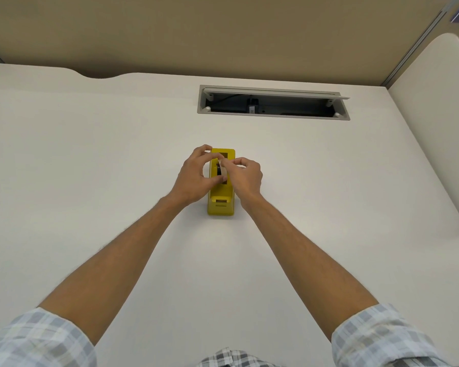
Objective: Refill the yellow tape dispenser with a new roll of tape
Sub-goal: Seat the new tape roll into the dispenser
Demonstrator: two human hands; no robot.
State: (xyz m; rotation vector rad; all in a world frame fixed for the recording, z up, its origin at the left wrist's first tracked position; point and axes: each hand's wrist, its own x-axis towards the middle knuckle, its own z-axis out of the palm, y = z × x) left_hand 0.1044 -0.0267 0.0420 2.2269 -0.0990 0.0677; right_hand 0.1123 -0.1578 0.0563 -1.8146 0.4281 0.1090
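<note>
The left hand [194, 178] curls round the left side of the yellow tape dispenser [221, 205], fingers at its far end and thumb on the roll of tape [222, 171] seated in the slot; the right hand [245, 177] pinches what looks like the tape's loose end above the roll; the dispenser stands mid-desk on the white desk [90, 160], well short of the open cable tray [273, 103]; checked sleeves [37, 340] frame the bottom edge.
</note>
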